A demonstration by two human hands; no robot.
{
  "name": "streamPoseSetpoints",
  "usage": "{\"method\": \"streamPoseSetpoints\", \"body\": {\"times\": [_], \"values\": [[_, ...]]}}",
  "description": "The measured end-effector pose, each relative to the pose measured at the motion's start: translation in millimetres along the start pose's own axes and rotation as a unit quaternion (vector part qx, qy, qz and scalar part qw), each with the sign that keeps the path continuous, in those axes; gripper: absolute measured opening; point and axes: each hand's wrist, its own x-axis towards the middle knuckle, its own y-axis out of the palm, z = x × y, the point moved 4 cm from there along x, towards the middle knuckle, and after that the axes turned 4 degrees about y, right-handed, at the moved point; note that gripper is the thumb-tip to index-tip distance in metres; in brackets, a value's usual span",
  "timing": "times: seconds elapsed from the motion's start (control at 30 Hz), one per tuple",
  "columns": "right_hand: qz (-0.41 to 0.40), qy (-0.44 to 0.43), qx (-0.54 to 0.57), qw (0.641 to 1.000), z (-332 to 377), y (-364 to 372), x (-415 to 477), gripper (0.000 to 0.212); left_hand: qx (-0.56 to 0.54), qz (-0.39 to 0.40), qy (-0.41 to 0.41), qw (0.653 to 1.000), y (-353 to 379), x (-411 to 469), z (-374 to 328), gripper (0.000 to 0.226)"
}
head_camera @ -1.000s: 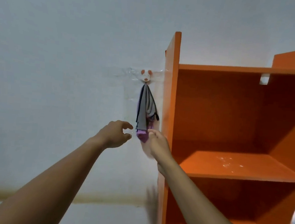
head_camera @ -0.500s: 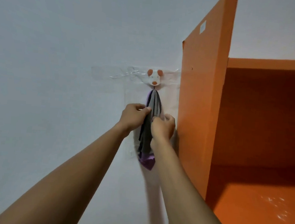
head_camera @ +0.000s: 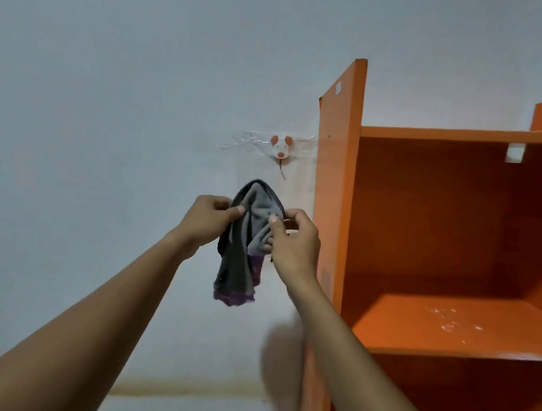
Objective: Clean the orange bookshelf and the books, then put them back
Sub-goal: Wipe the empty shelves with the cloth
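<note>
A grey cloth with a purple hem [head_camera: 238, 267] hangs between my two hands in front of the wall, just below a mouse-shaped wall hook [head_camera: 280, 147]. My left hand [head_camera: 208, 220] pinches its upper left edge and my right hand [head_camera: 293, 239] pinches its upper right edge. The orange bookshelf [head_camera: 334, 210] stands right of my hands, its side panel close to my right hand. Its middle shelf board [head_camera: 415, 327] holds no books and carries whitish specks. No books are in view.
The hook is taped to the pale wall [head_camera: 107, 127] with clear tape and is bare. A lower shelf compartment [head_camera: 443, 390] opens beneath the middle board. A yellowish strip [head_camera: 184, 390] runs along the wall low down.
The cloth has come off the hook and now hangs lower in both hands. The view has pulled back, showing more of the bookshelf.
</note>
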Motion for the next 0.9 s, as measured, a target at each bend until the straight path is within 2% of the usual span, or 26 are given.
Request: {"method": "streamPoseSetpoints", "body": {"times": [0.13,0.27,0.37,0.47,0.5,0.57,0.63,0.67,0.77,0.8,0.9], "values": [[-0.009,0.009,0.002,1.0,16,-60,-48,0.014,-0.023,0.132,-0.025,0.991,9,-73,-12,0.022],[-0.1,0.04,-0.05,0.993,20,-122,-85,0.004,-0.072,0.179,-0.021,0.981,40,-120,-40,0.023],[-0.134,0.077,-0.069,0.986,15,-158,-112,0.01,-0.109,0.207,0.009,0.972,72,-140,-73,0.028],[-0.127,0.097,0.017,0.987,20,-182,-140,0.011,-0.116,0.214,0.04,0.969,106,-151,-112,0.025],[-0.107,0.103,0.073,0.986,23,-187,-149,0.018,-0.12,0.208,0.046,0.97,117,-152,-122,0.023],[-0.058,0.09,0.135,0.985,30,-199,-165,0.048,-0.126,0.202,0.051,0.97,143,-155,-140,0.019],[-0.016,0.069,0.096,0.993,30,-206,-171,0.073,-0.136,0.2,0.05,0.969,162,-156,-149,0.018],[-0.013,0.061,0.059,0.996,30,-213,-171,0.072,-0.145,0.194,0.045,0.969,172,-157,-152,0.018],[-0.054,0.072,-0.017,0.996,26,-251,-166,0.037,-0.155,0.166,0.024,0.974,206,-158,-154,0.018],[-0.06,0.083,-0.033,0.994,22,-264,-163,0.031,-0.146,0.161,0.017,0.976,215,-158,-151,0.018],[-0.088,0.109,-0.108,0.984,5,-311,-151,0.028,-0.098,0.18,0.002,0.979,251,-153,-137,0.014]]}}
